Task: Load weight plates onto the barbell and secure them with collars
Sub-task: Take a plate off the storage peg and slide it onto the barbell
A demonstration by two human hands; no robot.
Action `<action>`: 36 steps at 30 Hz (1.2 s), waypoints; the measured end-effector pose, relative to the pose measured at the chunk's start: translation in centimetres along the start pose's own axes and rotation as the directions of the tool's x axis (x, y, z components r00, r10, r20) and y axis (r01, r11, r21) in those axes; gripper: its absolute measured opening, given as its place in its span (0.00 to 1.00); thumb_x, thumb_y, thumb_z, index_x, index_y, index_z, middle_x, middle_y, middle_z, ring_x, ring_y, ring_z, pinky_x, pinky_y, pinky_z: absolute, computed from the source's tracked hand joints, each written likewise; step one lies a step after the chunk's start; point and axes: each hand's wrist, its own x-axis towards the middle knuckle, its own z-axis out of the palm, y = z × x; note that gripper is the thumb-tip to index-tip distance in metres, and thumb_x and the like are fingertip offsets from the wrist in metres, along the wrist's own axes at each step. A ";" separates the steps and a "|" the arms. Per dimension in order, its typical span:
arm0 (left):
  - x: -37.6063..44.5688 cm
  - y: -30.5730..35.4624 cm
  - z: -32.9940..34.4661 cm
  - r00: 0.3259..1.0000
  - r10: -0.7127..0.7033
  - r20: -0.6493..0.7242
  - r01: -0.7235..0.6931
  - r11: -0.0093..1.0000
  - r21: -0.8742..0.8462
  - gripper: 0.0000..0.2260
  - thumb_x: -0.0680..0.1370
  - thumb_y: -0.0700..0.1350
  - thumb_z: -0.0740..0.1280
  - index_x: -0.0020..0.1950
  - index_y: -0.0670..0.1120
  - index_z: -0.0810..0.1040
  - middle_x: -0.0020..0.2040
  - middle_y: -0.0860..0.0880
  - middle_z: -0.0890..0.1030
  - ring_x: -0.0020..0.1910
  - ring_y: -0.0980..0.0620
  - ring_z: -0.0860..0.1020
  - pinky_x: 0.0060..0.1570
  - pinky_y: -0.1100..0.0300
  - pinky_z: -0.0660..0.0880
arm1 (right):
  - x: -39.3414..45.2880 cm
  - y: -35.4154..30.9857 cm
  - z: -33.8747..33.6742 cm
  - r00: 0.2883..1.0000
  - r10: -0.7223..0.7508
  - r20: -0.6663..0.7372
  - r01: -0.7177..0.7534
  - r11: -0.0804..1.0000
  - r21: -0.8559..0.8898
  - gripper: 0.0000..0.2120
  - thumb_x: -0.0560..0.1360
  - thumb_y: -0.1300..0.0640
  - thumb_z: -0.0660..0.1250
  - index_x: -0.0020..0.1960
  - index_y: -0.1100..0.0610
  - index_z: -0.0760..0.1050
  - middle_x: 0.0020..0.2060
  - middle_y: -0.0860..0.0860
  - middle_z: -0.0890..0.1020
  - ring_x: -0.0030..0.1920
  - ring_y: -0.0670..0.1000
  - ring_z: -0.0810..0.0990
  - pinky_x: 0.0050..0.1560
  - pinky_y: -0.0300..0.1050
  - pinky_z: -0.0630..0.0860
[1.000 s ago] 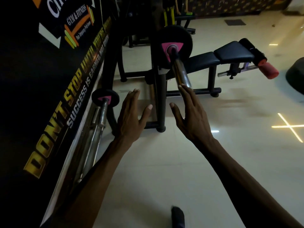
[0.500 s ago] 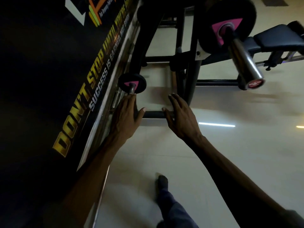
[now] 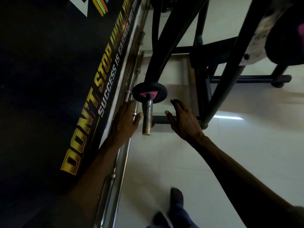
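Hands flanking the bar end

My left hand (image 3: 125, 118) and right hand (image 3: 184, 120), both spread and empty, sit either side of the bar sleeve (image 3: 147, 116); small plate (image 3: 149, 91) just beyond my fingertips.

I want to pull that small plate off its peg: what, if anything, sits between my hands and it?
Nothing visible does. The left hand and right hand are open on either side of the steel peg, with only bare floor before the small black plate.

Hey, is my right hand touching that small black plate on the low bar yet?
Apart. The head view shows pale floor between the right hand and the small black plate; its fingertips stop to the right of the plate's rim.
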 end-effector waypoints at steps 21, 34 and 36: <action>22.4 -15.4 8.7 0.964 0.112 0.240 -0.061 0.976 -0.210 0.22 0.80 0.52 0.70 0.68 0.39 0.76 0.61 0.40 0.82 0.61 0.42 0.80 0.51 0.68 0.69 | 22.5 5.3 11.6 0.994 0.096 0.059 -0.096 0.995 -0.007 0.22 0.81 0.63 0.64 0.75 0.62 0.68 0.69 0.60 0.76 0.65 0.61 0.78 0.62 0.55 0.77; 19.5 -15.5 9.7 0.976 0.105 0.189 -0.062 0.974 -0.219 0.15 0.81 0.45 0.71 0.64 0.38 0.78 0.59 0.40 0.83 0.61 0.43 0.80 0.54 0.62 0.71 | 18.5 4.9 12.3 0.999 0.046 0.014 -0.047 0.999 0.024 0.06 0.82 0.64 0.62 0.57 0.63 0.76 0.53 0.58 0.78 0.49 0.54 0.77 0.42 0.32 0.65; 17.7 -15.6 9.9 0.973 0.111 0.204 -0.067 0.975 -0.212 0.14 0.81 0.43 0.71 0.65 0.39 0.78 0.60 0.41 0.83 0.61 0.44 0.80 0.55 0.62 0.72 | 16.4 4.7 12.5 1.000 0.029 -0.002 -0.029 0.999 0.033 0.05 0.81 0.65 0.62 0.55 0.63 0.76 0.51 0.58 0.79 0.48 0.56 0.78 0.45 0.39 0.67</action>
